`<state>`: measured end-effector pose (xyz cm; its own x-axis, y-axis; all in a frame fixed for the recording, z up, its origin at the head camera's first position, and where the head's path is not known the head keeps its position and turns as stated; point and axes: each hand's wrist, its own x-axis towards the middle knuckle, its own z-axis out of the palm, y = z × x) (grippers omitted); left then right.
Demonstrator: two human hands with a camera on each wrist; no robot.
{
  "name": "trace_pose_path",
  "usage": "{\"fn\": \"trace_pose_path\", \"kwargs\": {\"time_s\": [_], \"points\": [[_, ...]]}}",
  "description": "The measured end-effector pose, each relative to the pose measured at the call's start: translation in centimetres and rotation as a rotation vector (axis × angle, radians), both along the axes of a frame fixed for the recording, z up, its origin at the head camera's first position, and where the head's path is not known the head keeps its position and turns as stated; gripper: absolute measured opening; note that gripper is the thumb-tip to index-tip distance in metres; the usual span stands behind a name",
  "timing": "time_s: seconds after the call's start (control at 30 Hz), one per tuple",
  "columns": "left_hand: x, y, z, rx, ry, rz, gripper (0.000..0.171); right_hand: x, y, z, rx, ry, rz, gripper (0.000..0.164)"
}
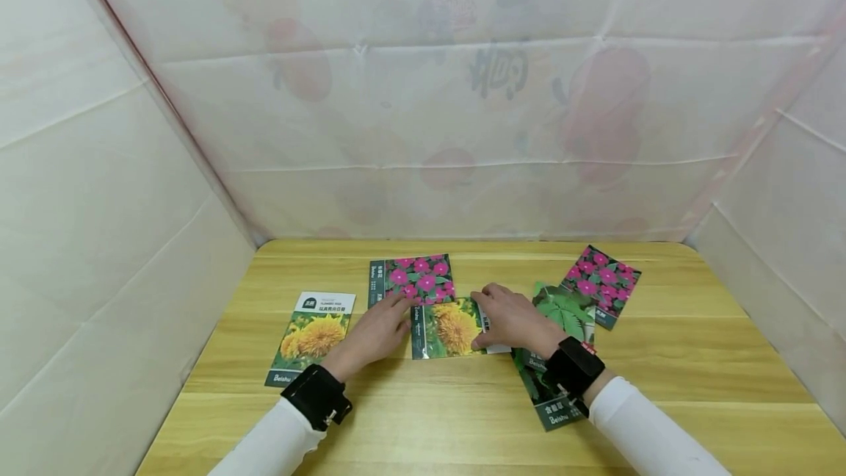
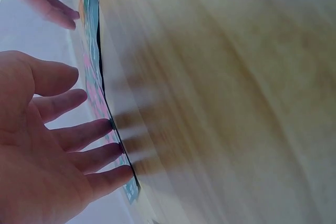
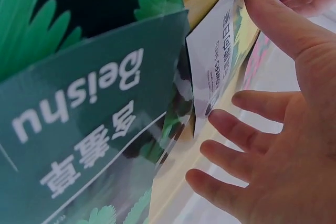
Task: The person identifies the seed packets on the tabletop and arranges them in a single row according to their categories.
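Note:
In the head view, a yellow-flower seed packet (image 1: 456,330) lies sideways at the middle of the wooden table. My right hand (image 1: 518,323) rests over its right end, thumb on its printed face and the other fingers spread near its far edge. Just behind lies a pink-flower seed packet (image 1: 418,279), partly overlapped by the yellow one. My left hand (image 1: 374,336) reaches to the near edge of this pink packet, fingers loosely extended with the fingertips at the edge. In the left wrist view the left palm (image 2: 31,145) holds nothing.
Another yellow-flower packet (image 1: 313,340) lies left of my left arm. Green-leaf packets (image 1: 555,406) overlap one another under my right wrist, with a second pink-flower packet (image 1: 604,281) behind them. Printed fabric walls (image 1: 423,131) enclose the table (image 1: 700,358) at the back and sides.

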<state>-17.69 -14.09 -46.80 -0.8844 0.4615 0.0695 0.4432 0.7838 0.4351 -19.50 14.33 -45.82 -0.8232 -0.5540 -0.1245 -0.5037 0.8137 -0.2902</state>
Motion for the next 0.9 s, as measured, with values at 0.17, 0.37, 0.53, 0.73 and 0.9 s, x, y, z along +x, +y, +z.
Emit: {"fn": "trace_pose_path", "kwargs": {"time_s": [0.17,0.37,0.53,0.73,0.9], "points": [[0.0,0.0,0.0,-0.009,-0.008,0.01,0.043,0.0,0.0,0.1,0.014,-0.008,-0.01,0.088],[0.0,0.0,0.0,-0.001,-0.01,0.008,0.041,-0.3,0.2,0.0,0.038,-0.035,-0.038,0.096],[0.0,-0.1,-0.1,-0.014,-0.007,0.001,0.04,-0.7,0.2,0.1,0.081,-0.031,-0.039,0.091],[0.0,-0.2,-0.1,-0.023,-0.016,-0.01,0.041,-1.4,0.0,0.5,0.128,-0.02,-0.019,0.094],[0.1,-0.3,-0.1,-0.022,-0.024,-0.013,0.044,-2.0,-0.2,0.9,0.137,-0.065,-0.014,0.097]]}}
